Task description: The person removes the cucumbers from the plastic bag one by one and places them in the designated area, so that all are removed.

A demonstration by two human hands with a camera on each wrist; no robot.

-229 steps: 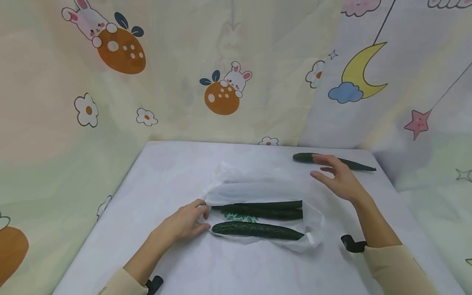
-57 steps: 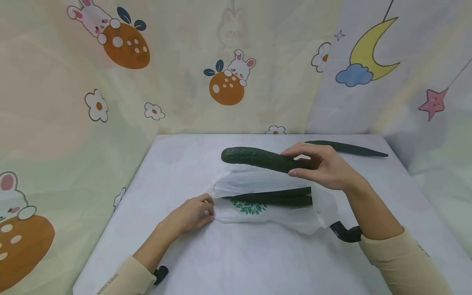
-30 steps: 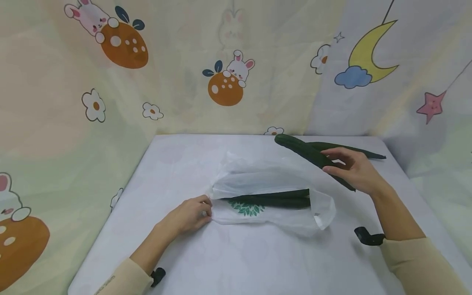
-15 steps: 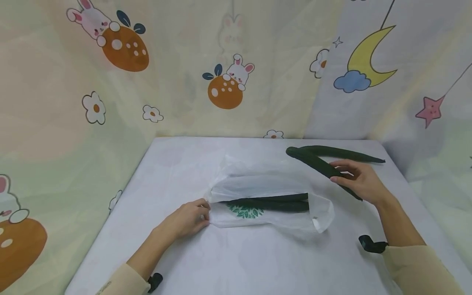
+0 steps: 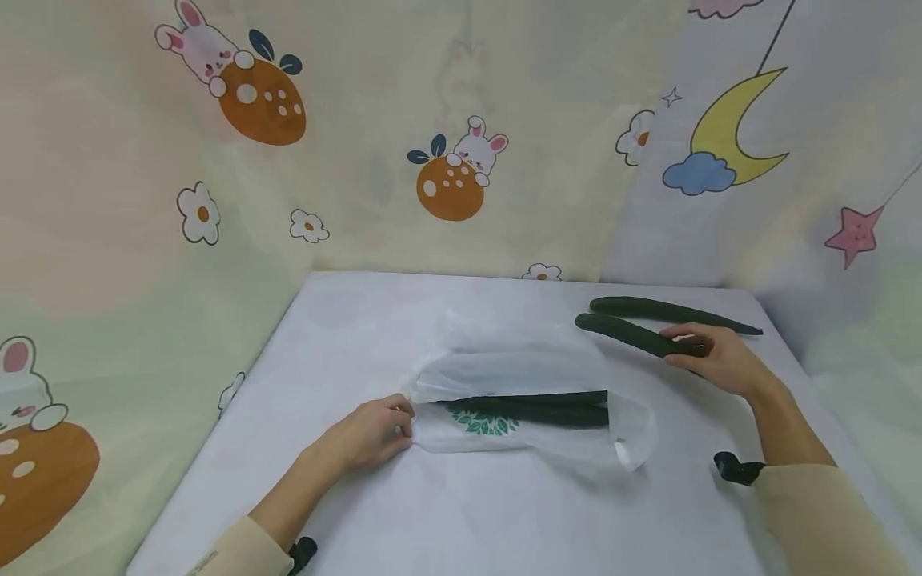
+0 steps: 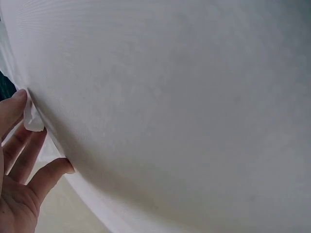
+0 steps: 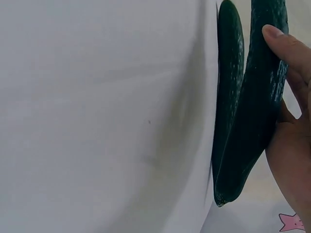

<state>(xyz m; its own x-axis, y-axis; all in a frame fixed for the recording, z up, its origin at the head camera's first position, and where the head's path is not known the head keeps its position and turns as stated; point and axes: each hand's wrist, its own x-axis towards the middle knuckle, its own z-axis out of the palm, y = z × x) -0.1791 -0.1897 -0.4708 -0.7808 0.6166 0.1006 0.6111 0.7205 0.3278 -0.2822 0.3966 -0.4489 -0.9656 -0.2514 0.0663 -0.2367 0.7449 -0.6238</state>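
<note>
My right hand [image 5: 731,364] grips a dark green cucumber [image 5: 623,330] by its near end, low at the table's back right. Just behind it another cucumber [image 5: 663,309] lies on the table. In the right wrist view, thumb and fingers are round the held cucumber [image 7: 257,97], which overlaps the lying one [image 7: 229,53]. A white plastic bag [image 5: 504,372] with a green leaf print lies mid-table. Two cucumbers [image 5: 547,412] show in its opening, partly covered. My left hand [image 5: 370,432] pinches the bag's left edge; a fold of plastic [image 6: 34,116] sits between its fingers.
The white-covered table [image 5: 461,520] ends at a cartoon-printed curtain [image 5: 360,160] behind and at both sides. Black wrist-worn pieces [image 5: 738,470] stick out near both sleeves.
The cucumber at the bag's front was picked up by my right hand, carried right and back, turned, and lowered beside the lying cucumber. My left hand stays at the bag's left end.
</note>
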